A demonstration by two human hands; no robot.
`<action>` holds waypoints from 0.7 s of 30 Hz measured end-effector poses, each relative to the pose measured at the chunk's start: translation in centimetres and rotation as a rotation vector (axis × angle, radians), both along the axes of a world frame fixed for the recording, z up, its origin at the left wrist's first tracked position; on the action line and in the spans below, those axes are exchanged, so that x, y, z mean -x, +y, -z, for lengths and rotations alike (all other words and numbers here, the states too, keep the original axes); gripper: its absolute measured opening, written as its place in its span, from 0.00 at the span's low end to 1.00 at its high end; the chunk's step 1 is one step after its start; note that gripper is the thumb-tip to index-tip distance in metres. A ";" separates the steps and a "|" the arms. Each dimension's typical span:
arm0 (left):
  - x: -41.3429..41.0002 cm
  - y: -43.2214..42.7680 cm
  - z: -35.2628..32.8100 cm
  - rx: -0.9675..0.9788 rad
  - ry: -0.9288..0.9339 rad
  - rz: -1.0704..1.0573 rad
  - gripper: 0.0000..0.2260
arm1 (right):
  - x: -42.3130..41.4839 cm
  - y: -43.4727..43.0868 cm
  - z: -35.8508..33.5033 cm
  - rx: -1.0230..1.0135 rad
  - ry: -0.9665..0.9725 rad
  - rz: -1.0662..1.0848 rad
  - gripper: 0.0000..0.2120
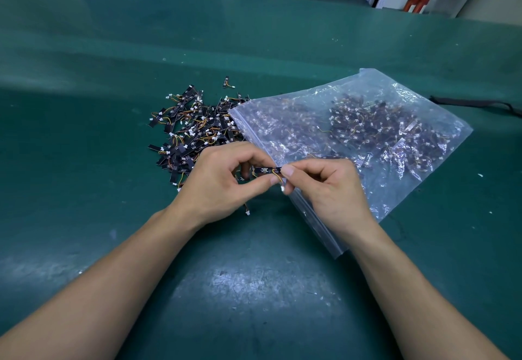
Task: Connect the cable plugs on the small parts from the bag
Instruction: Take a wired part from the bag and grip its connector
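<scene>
Board (265, 170) was pinched between left hand (223, 181) and right hand (324, 187) | plug (282, 189) was seen dangling, unmated | plug was best squared up before being pressed home.

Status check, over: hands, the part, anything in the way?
Left hand and right hand pinch opposite ends of one small black board. Its white plug dangles loose, unconnected. Bag and loose pile behind, nothing blocking.

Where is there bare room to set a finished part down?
Bare green mat left of the loose pile, beyond pile and bag, and nearer than the left hand and right hand. Crowded where pile meets bag mouth, and where both hands pinch the small part.
</scene>
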State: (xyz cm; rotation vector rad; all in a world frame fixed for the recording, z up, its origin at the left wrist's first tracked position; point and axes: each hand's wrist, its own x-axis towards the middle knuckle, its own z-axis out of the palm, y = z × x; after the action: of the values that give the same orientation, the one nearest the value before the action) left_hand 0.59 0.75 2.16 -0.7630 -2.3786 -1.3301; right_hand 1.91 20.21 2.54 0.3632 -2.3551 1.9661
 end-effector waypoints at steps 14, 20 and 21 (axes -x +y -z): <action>-0.1 0.2 0.3 -0.159 -0.256 -0.012 0.15 | -0.2 0.0 0.1 -0.102 0.017 0.027 0.11; -0.2 0.2 0.1 -0.174 -0.283 -0.005 0.08 | 0.1 0.2 -0.2 -0.013 -0.040 0.068 0.13; -0.2 0.3 0.1 -0.180 -0.285 -0.007 0.06 | 0.0 0.2 -0.2 0.006 -0.051 0.061 0.13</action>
State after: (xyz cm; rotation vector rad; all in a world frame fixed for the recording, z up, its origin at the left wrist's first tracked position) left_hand 0.79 1.03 2.08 -0.5443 -2.4204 -1.7217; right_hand 1.87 20.43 2.69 0.2403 -2.3596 1.9781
